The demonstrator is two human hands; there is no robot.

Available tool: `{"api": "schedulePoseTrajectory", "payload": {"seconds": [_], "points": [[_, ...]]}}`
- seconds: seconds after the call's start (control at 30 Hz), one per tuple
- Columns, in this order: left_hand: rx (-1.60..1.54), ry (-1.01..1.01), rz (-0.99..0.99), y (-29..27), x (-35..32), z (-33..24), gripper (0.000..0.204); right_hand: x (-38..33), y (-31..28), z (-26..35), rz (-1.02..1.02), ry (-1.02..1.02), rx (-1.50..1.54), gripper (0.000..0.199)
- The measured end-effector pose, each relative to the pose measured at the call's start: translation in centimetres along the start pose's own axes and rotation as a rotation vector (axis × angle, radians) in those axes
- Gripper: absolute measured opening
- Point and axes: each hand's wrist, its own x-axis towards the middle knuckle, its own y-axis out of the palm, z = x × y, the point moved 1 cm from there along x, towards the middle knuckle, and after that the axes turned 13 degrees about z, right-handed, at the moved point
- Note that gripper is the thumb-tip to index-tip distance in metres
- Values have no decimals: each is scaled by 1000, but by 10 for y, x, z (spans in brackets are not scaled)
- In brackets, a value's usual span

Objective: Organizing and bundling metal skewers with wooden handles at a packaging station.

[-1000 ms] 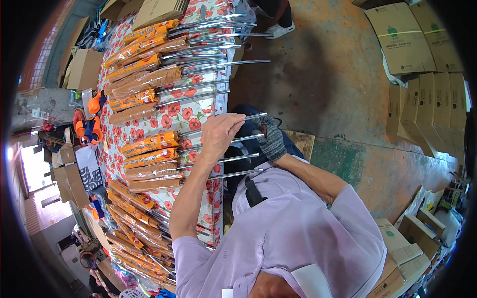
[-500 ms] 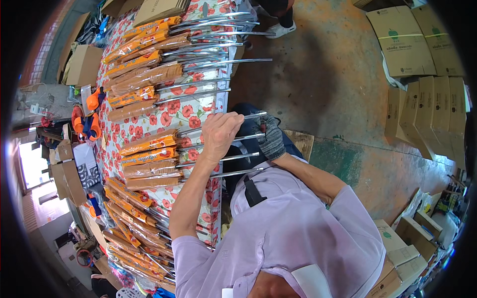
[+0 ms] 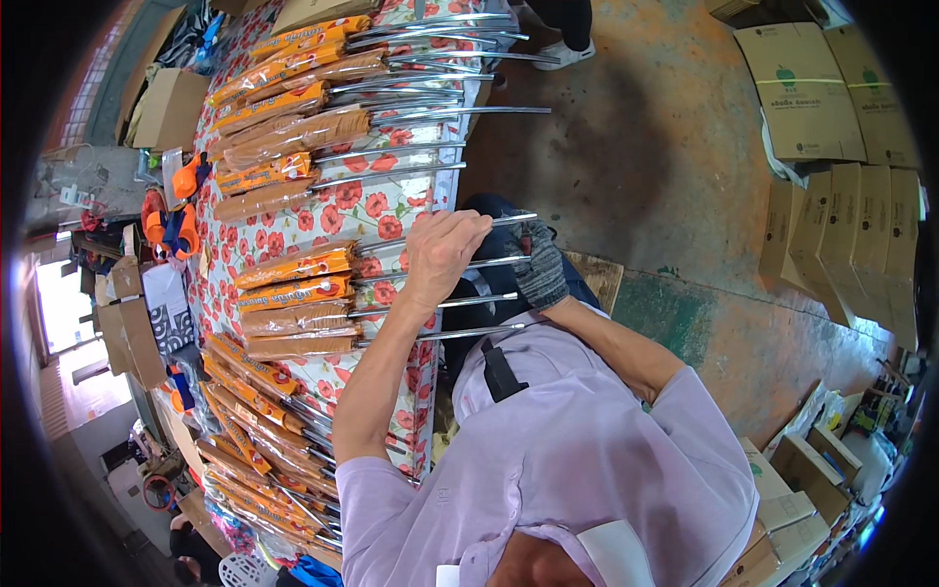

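Note:
Several long shiny metal rods, each with one end in an orange or brown sleeve [image 3: 293, 264] under clear plastic, lie side by side on a flowered tablecloth [image 3: 377, 203]. My bare left hand [image 3: 445, 256] is closed over the far rod [image 3: 514, 219] of the middle group, back of the hand up. My right hand [image 3: 541, 269], in a grey knitted glove, is past the table edge beside the rods' bare ends. Its fingers curl close to the ends of the two far rods; what they hold, if anything, is hidden. The nearer rods [image 3: 469, 334] jut over the edge.
More sleeved rods [image 3: 293, 108] lie at the far end, and a heap of them [image 3: 264, 430] lies nearer on the left. Cardboard boxes [image 3: 797, 93] stand on the right. Another person's leg and white shoe [image 3: 567, 54] show beyond the table.
The view has shifted slightly. My left hand stays closed on the far rod, and my gloved right hand remains by the rod ends with its fingers turned a little.

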Motion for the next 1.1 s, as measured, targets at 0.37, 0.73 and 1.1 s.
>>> {"api": "schedulePoseTrajectory", "payload": {"seconds": [0.37,0.73,1.1], "points": [[-21,-48,46,0,-4,-1,18,-7,-8,-1,67,-69,-232,28],[-138,-155,231,-13,-13,-9,15,-21,-24,-9,39,-254,-604,34],[197,-204,52,-52,-4,28,26,-26,-56,-42,-88,46,-386,40]]}}
